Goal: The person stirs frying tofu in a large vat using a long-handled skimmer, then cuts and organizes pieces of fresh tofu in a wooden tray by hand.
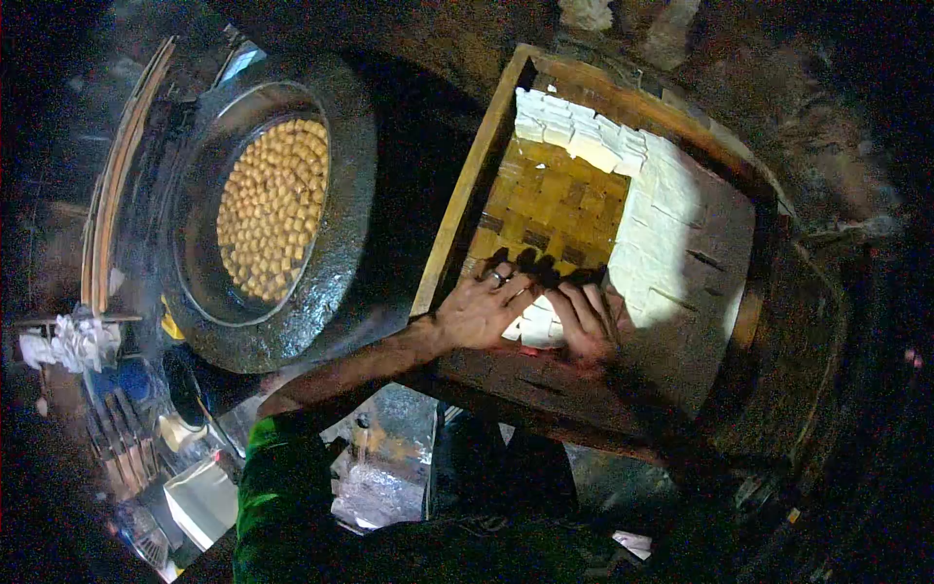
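A wooden tray (474, 175) with a woven bottom (559, 200) holds white cut tofu blocks (647, 248) along its far and right sides and at the near side. My left hand (486, 308), with a ring on one finger, reaches in over the near tofu, its fingers bent down at the edge of the blocks. Close on its right, my right hand (586, 326) curls its fingers over the same group. A few white tofu pieces (538, 324) show between the two hands. Both sets of fingertips are partly in shadow.
Left of the tray, a large round wok (190, 258) set in a dark stove rim (341, 224) holds many golden tofu cubes (275, 209) in liquid. Wooden poles (122, 185), crumpled cloth (73, 343), several handled tools (122, 443) and a white box-like object (204, 501) lie further left.
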